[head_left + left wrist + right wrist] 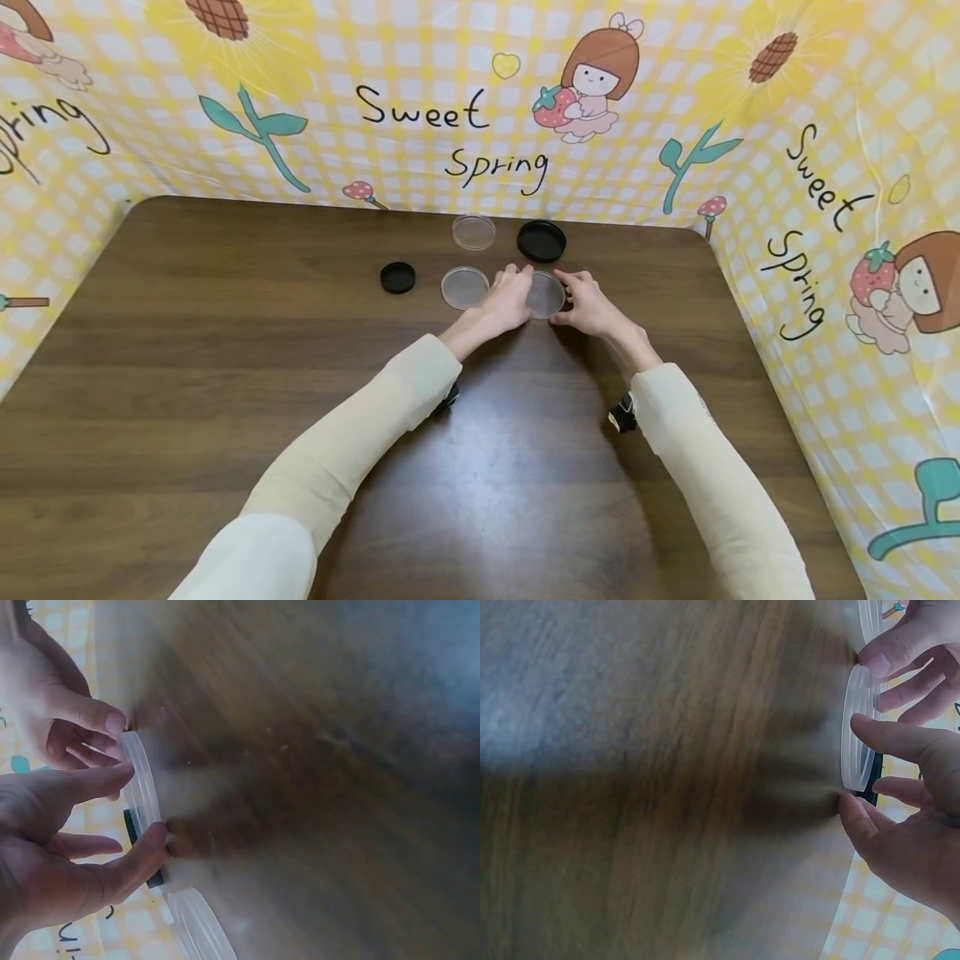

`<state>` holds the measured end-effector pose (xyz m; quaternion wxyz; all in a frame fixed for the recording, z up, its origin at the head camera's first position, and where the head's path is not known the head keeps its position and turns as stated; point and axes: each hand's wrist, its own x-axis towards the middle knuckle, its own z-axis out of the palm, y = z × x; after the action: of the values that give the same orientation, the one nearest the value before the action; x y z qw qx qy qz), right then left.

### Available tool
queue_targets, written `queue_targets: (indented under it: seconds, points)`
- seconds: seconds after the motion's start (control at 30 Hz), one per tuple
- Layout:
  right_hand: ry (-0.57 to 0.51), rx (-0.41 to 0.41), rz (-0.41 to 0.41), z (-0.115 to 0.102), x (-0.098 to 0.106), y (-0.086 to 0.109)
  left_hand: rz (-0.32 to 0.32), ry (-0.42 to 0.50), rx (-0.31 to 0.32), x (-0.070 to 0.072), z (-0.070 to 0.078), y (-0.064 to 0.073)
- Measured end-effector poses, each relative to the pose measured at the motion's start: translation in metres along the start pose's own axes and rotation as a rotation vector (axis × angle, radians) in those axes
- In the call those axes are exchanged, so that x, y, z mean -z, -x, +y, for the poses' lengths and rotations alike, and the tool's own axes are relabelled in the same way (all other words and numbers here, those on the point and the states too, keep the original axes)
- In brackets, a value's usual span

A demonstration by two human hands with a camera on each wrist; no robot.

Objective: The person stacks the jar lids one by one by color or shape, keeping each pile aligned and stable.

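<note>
Between the two hands sits a clear, shallow petri dish [546, 297], its rim seen side-on in the right wrist view. My left hand [507, 300] grips its left edge with bent fingers and the thumb on the near side. At the right edge, my right hand [592, 308] holds the rim between thumb and fingers. Both sets of fingertips [863, 722] meet around this one dish. A second clear petri dish [463, 287] lies just left of the left hand, partly overlapped by it in the head view. A larger black round dish [542, 242] stands right behind the held one.
A third clear dish [473, 232] lies at the back of the brown wooden table [225, 375]. Farther left is a small black round dish [397, 277]. A yellow checked cloth [420, 50] hangs along the table's back and right edges.
</note>
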<state>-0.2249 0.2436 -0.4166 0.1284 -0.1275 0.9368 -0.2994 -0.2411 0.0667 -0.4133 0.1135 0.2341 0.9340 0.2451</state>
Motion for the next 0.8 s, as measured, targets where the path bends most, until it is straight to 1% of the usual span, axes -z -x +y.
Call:
queue_targets:
  seconds: [0.2, 0.3, 0.47, 0.6, 0.73, 0.8]
  points:
    - [0.015, -0.044, -0.006, -0.003, -0.002, -0.003, 0.007, -0.031, -0.002, -0.002, -0.003, -0.005]
    - [0.02, -0.055, -0.006, -0.007, -0.002, -0.003, 0.008, -0.046, 0.005, -0.001, -0.001, -0.006]
    - [0.019, -0.064, -0.003, -0.01, -0.003, -0.003, -0.017, -0.065, 0.029, 0.002, 0.0, -0.006]
    - [0.021, -0.053, 0.019, -0.01, -0.003, -0.003, -0.023, -0.05, 0.044, 0.004, 0.0, -0.007]
    - [0.034, -0.038, 0.066, -0.01, -0.004, -0.002, -0.021, -0.02, 0.037, 0.006, -0.002, -0.01]
    - [0.036, -0.041, 0.071, -0.011, -0.006, 0.0, -0.033, -0.001, 0.035, 0.006, -0.004, -0.009]
